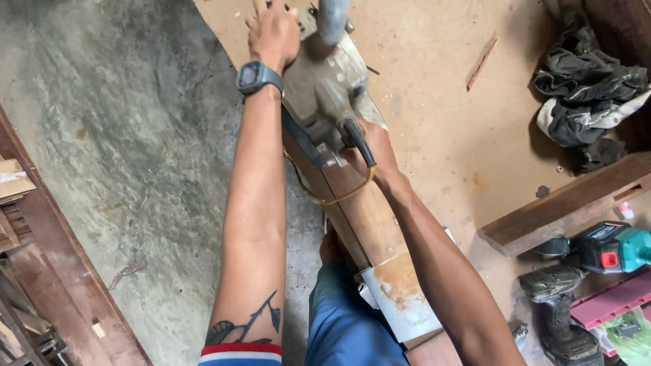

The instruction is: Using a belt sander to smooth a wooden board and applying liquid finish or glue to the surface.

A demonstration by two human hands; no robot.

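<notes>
A woodworking shop. A long wooden plank (366, 210) runs across a sawdust-dusted board floor (434, 129), a grey power planer (322, 95) resting on it. Right of the plank lie a teal cordless drill (603, 251), a dark timber beam (563, 207) and crumpled rags (586, 95); left of it, bare concrete (129, 156) and stacked wood offcuts (17, 203).

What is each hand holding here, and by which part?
Both hold a grey power planer on a wooden plank: right hand on its rear handle, left hand pressing its front end.
</notes>
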